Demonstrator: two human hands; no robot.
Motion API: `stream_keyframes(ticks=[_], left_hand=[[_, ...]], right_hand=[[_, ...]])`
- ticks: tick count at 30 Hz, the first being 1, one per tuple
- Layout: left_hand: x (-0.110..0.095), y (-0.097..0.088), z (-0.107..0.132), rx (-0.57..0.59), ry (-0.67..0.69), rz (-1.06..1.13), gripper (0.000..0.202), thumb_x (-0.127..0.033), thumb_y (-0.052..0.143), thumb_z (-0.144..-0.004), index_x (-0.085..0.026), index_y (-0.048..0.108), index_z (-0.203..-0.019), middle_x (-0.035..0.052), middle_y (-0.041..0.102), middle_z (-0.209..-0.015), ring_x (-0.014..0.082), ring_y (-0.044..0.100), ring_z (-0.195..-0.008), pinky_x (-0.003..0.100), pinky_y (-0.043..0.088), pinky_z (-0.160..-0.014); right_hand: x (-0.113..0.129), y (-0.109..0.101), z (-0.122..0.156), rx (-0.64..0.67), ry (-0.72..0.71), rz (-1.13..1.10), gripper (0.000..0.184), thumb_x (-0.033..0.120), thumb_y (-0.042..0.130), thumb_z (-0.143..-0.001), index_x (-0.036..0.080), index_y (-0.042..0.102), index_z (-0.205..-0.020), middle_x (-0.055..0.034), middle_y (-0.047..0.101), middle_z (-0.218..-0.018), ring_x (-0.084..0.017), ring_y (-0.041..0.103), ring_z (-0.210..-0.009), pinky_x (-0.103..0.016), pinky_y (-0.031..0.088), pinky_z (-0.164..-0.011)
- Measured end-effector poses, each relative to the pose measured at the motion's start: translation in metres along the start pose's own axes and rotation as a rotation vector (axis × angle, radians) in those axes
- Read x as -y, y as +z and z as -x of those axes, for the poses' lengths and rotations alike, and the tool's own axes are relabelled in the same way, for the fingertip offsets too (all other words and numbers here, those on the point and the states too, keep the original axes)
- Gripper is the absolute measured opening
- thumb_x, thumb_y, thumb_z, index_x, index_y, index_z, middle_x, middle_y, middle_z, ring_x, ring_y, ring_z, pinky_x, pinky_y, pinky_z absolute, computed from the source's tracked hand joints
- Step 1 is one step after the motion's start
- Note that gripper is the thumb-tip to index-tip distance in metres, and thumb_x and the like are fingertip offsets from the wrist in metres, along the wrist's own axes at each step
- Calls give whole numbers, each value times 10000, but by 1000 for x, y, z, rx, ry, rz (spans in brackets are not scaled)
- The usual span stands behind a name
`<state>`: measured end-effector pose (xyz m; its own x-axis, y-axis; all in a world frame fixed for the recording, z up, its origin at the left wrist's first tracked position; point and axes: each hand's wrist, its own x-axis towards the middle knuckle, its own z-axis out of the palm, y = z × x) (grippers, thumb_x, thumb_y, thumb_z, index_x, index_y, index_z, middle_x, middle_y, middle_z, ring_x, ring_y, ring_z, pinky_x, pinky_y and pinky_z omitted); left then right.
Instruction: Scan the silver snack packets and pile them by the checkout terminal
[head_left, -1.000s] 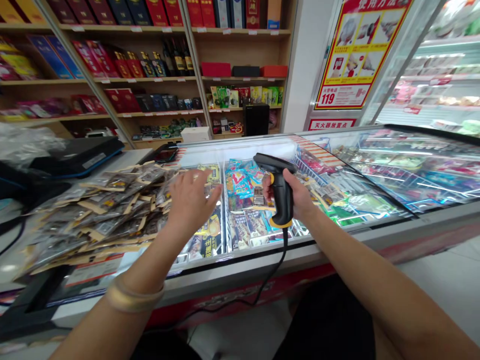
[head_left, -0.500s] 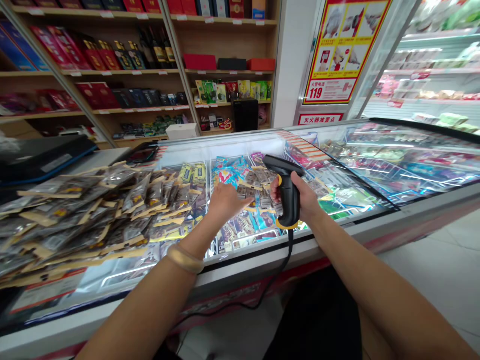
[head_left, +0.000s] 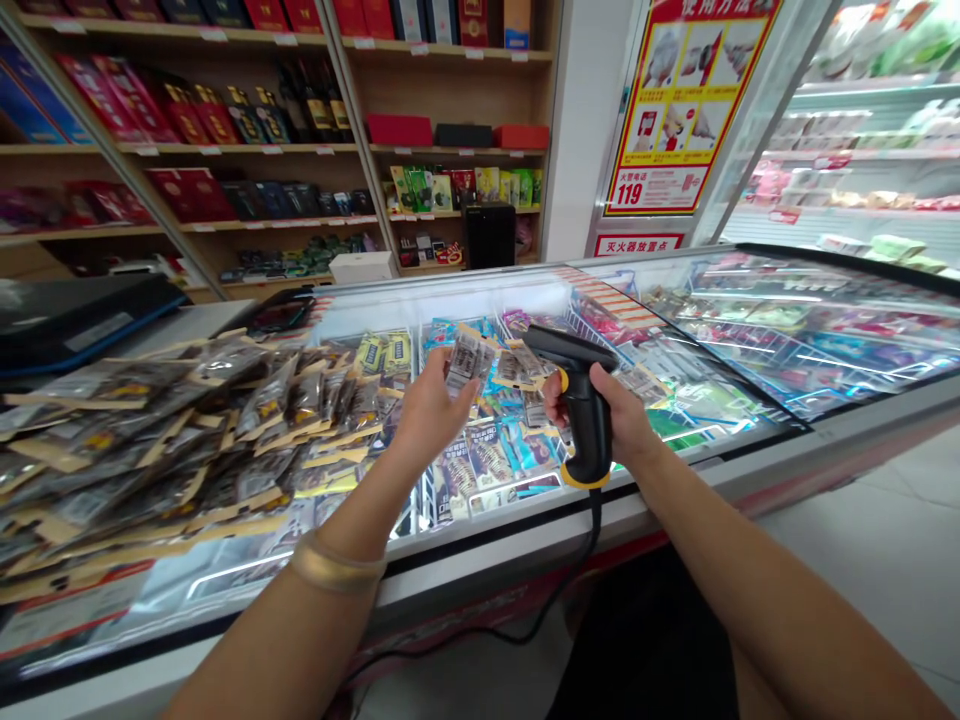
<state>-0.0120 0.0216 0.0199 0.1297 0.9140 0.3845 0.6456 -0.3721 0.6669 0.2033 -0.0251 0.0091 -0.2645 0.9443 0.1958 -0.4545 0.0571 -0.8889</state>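
A small flat packet [head_left: 469,362] with a printed label and a tan top strip is pinched in my left hand [head_left: 433,408], held above the freezer's glass lid. My right hand [head_left: 624,412] grips a black and yellow barcode scanner [head_left: 587,425] by its handle, its head turned left toward the packet. More packets [head_left: 519,365] of the same kind lie on the glass between the two hands. To the left, a large heap of similar packets [head_left: 187,440] with tan strips spreads over the lid.
Under the glass of the chest freezer [head_left: 517,510] lie several colourful packages. The scanner's cable [head_left: 559,590] hangs down over the front edge. A dark device [head_left: 82,318] stands at the left, and a phone-like object [head_left: 281,308] lies behind the heap. Shelves [head_left: 247,147] line the back.
My left hand has come up from the glass with a packet in its fingers and shifted slightly left. The scanner in my right hand has moved a little to the right and down.
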Motion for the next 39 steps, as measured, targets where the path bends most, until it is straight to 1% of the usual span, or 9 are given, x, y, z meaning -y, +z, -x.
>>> stream_keyframes(ticks=[6, 16, 19, 22, 25, 29, 32, 35, 39], left_hand=[[-5, 7, 8, 35, 128, -159, 385, -302, 531, -819, -172, 468, -1176, 105, 669, -1016, 264, 650, -885, 375, 499, -749], [-2, 9, 9, 25, 138, -226, 374, -295, 538, -830, -175, 481, -1179, 108, 672, -991, 278, 663, -847, 371, 504, -705], [-4, 11, 10, 31, 97, -188, 463, -288, 551, -825, -146, 443, -1252, 133, 672, -1016, 283, 665, -848, 390, 510, -729], [-6, 5, 9, -2, 89, -114, 623, -264, 551, -828, -126, 307, -1385, 159, 655, -1098, 274, 660, -899, 397, 514, -782], [-5, -20, 6, -137, 137, -148, 636, -230, 548, -823, -126, 307, -1403, 179, 597, -1213, 283, 597, -1077, 415, 474, -914], [8, -82, 7, -323, 68, -314, 572, -259, 530, -827, -103, 403, -1362, 186, 573, -1196, 298, 547, -1124, 452, 419, -991], [27, -126, 14, -383, -30, -429, 562, -298, 503, -831, -93, 432, -1349, 183, 558, -1182, 291, 537, -1115, 444, 405, -1007], [45, -146, 27, -284, -96, -615, 465, -329, 460, -832, -67, 569, -1201, 198, 569, -1147, 312, 514, -1131, 444, 409, -985], [48, -142, 45, -117, -114, -937, 479, -396, 341, -883, -80, 671, -1030, 214, 637, -1056, 378, 491, -1127, 531, 366, -941]], right_hand=[[-6, -2, -1, 68, 39, 14, 416, 570, 566, -794, 156, 596, -779, -60, 583, -711, -158, 555, -661, -257, 428, -552], [-4, 1, -2, 45, 84, 8, 443, 593, 621, -744, 149, 613, -733, -44, 549, -699, -127, 490, -626, -238, 407, -568], [-3, 0, 0, 62, 87, 8, 454, 603, 598, -754, 150, 622, -738, -50, 543, -709, -132, 482, -630, -245, 404, -564], [1, 2, -1, 51, 81, -16, 438, 596, 591, -758, 161, 632, -737, -51, 535, -714, -140, 482, -638, -252, 404, -560], [6, 12, -8, 65, 72, -23, 417, 586, 599, -755, 171, 641, -764, -47, 529, -730, -139, 475, -631, -254, 405, -553], [5, 43, -25, 152, 42, 0, 427, 584, 585, -764, 161, 637, -762, -53, 537, -724, -145, 486, -640, -253, 408, -549], [-7, 70, -42, 193, 79, -8, 439, 592, 593, -749, 155, 631, -755, -56, 559, -722, -141, 501, -636, -249, 417, -554], [-22, 92, -56, 209, 134, -20, 457, 614, 608, -721, 157, 616, -731, -56, 578, -707, -140, 517, -628, -248, 423, -554], [-39, 103, -61, 235, 194, -27, 454, 607, 602, -732, 154, 606, -726, -49, 576, -675, -134, 515, -619, -242, 419, -553]])
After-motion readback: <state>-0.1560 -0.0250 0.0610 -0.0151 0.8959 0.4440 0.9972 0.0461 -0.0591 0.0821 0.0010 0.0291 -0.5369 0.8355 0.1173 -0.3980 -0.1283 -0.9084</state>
